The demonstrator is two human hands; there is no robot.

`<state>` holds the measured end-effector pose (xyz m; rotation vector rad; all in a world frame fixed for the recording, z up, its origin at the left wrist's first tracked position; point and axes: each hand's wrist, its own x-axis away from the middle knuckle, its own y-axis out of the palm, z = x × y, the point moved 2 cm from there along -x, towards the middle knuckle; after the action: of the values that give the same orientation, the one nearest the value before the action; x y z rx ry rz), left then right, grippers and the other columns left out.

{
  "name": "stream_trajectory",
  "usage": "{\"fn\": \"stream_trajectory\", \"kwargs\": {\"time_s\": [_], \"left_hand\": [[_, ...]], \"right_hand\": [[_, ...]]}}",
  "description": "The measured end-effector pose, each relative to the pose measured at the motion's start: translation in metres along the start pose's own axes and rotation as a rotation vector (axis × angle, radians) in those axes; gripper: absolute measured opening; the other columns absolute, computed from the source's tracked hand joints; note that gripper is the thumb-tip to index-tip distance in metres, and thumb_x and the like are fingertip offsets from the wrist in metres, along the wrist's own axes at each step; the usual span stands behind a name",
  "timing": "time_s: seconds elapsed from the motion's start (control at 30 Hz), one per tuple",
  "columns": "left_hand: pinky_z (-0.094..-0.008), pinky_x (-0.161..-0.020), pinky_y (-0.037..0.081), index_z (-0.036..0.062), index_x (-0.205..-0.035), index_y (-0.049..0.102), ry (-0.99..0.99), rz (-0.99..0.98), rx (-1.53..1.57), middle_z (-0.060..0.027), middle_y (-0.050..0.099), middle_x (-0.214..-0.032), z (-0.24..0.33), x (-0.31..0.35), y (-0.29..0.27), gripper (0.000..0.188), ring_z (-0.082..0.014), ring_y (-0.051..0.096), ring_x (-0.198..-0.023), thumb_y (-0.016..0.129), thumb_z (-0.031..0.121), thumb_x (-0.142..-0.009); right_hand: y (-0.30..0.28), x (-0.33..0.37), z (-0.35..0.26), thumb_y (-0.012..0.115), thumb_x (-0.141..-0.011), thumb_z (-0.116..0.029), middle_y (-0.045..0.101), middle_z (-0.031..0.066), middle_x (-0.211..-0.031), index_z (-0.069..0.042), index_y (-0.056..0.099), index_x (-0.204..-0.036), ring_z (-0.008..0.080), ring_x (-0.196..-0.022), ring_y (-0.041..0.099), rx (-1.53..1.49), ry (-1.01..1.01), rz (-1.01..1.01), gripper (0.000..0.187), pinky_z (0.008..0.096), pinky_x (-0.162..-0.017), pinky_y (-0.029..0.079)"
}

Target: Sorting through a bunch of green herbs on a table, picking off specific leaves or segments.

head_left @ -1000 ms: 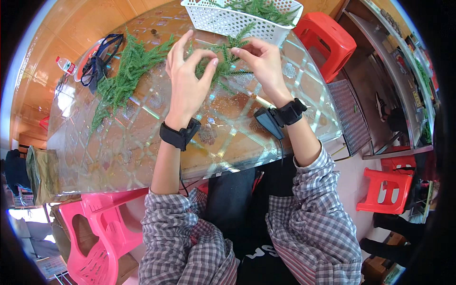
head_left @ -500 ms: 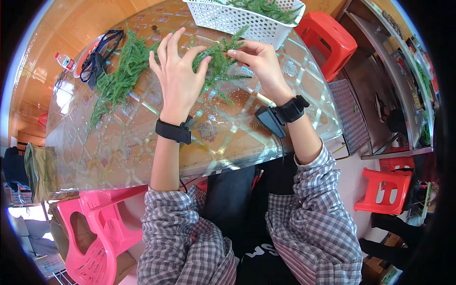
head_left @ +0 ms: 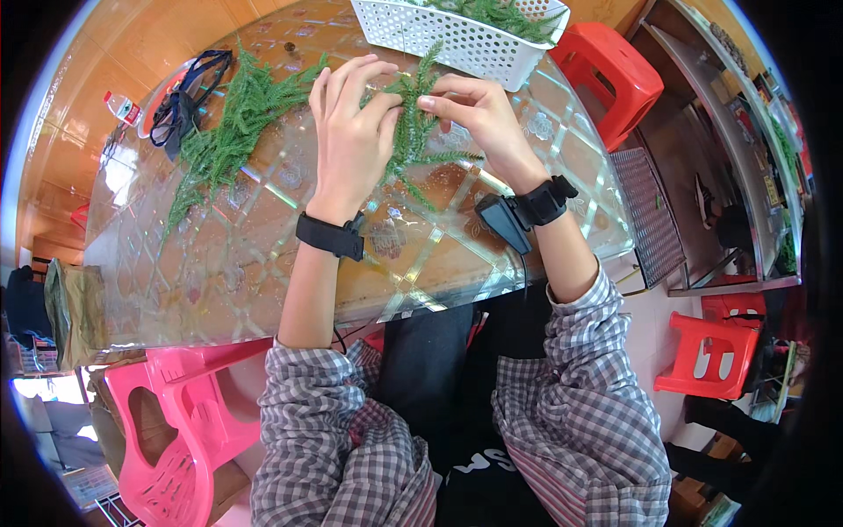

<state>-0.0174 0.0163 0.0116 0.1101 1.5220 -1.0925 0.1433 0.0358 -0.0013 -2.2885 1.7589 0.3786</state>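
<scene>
A feathery green sprig [head_left: 409, 132] is held upright over the table by both hands, its lower side shoots spreading toward me. My left hand [head_left: 353, 132] pinches its left side with thumb and forefinger, the other fingers raised and curled. From the right, my right hand [head_left: 487, 119] grips the stem between thumb and forefinger. The exact pinch points are partly hidden by leaves and fingers. To the left of my left hand lies a loose pile of similar green sprigs [head_left: 230, 127]. Both wrists wear black straps.
A white perforated basket [head_left: 457, 46] with more greenery stands at the table's far edge. Dark straps [head_left: 180, 110] and a bottle with a red cap [head_left: 121, 108] are at the far left. A red stool [head_left: 615, 79] and a pink chair [head_left: 189, 422] flank the clear-covered table [head_left: 237, 290].
My left hand has moved right, and its spread thumb and forefinger have closed on the sprig. The sprig has turned more upright. My right hand keeps nearly the same place.
</scene>
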Motion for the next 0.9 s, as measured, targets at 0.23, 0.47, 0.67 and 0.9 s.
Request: {"fn": "stream_trajectory", "kwargs": {"time_s": [0.23, 0.47, 0.67, 0.9], "left_hand": [[-0.0414, -0.096, 0.031, 0.0051, -0.077, 0.062, 0.007, 0.039, 0.048, -0.0025, 0.057, -0.106, 0.0002, -0.0008, -0.0023, 0.010, -0.0236, 0.048, -0.111, 0.066, 0.003, -0.069], [-0.0389, -0.092, 0.034, 0.0066, -0.079, 0.063, -0.012, 0.097, 0.104, -0.0021, 0.058, -0.103, -0.0039, -0.0013, -0.0020, 0.013, -0.0233, 0.049, -0.107, 0.070, 0.010, -0.068], [-0.0401, -0.092, 0.032, 0.0085, -0.078, 0.064, 0.003, 0.123, 0.106, -0.0022, 0.057, -0.101, -0.0006, -0.0025, -0.0022, 0.022, -0.0224, 0.049, -0.105, 0.074, 0.023, -0.064], [-0.0436, -0.096, 0.030, 0.0109, -0.082, 0.064, -0.020, 0.078, -0.006, -0.0030, 0.054, -0.108, 0.0040, -0.0034, -0.0073, 0.018, -0.0234, 0.045, -0.109, 0.072, 0.016, -0.067]], "right_hand": [[-0.0010, -0.0002, 0.0013, 0.064, -0.082, -0.013, 0.057, -0.0044, -0.070, -0.003, 0.068, -0.094, 0.0018, -0.056, 0.041, -0.107, 0.040, -0.036, 0.016, 0.0176, -0.049, 0.032], [-0.0018, 0.0015, -0.0007, 0.062, -0.085, -0.014, 0.055, -0.0076, -0.067, -0.003, 0.068, -0.093, -0.0015, -0.054, 0.036, -0.175, 0.101, -0.049, 0.015, 0.0163, -0.045, 0.027], [-0.0046, 0.0000, 0.0041, 0.062, -0.085, -0.015, 0.054, -0.0075, -0.067, -0.003, 0.068, -0.092, -0.0011, -0.053, 0.036, -0.172, 0.081, -0.043, 0.015, 0.0163, -0.046, 0.027], [-0.0022, 0.0001, 0.0019, 0.060, -0.086, -0.014, 0.052, -0.0073, -0.065, -0.003, 0.067, -0.084, -0.0007, -0.055, 0.035, -0.086, 0.086, 0.021, 0.014, 0.0163, -0.048, 0.026]]}}
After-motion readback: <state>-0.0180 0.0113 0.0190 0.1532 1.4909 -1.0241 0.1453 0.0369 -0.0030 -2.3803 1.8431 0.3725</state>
